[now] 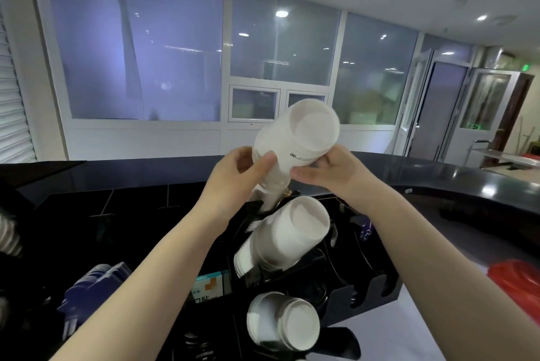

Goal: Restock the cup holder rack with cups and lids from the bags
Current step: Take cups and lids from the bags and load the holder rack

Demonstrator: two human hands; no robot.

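While both hands close around it, the stack of white cups (pixel 295 138) sits at the middle of the view, tilted with its flat round base turned toward the camera and up toward 1 o'clock, its lower end dipping into the top of the black cup holder rack (pixel 371 290); the cups are plain white, nested tightly so their rims show as thin rings, and a small dark printed mark lies on the side near the base; the left hand (pixel 248 169) grips the stack from 9 o'clock, thumb laid across the near side; the right hand (pixel 327 170) holds it from 4 o'clock, fingers curled under and thumb pressing the wall; at 6 o'clock from the held stack a second white stack (pixel 287 233) lies tilted in the rack, base toward the camera; further toward 6 o'clock a third, shorter stack (pixel 285 322) rests in a lower slot; the rack stands against a dark counter (pixel 438 173) that curves away toward 3 o'clock; a red object (pixel 517 278) lies at 4 o'clock, near the frame edge
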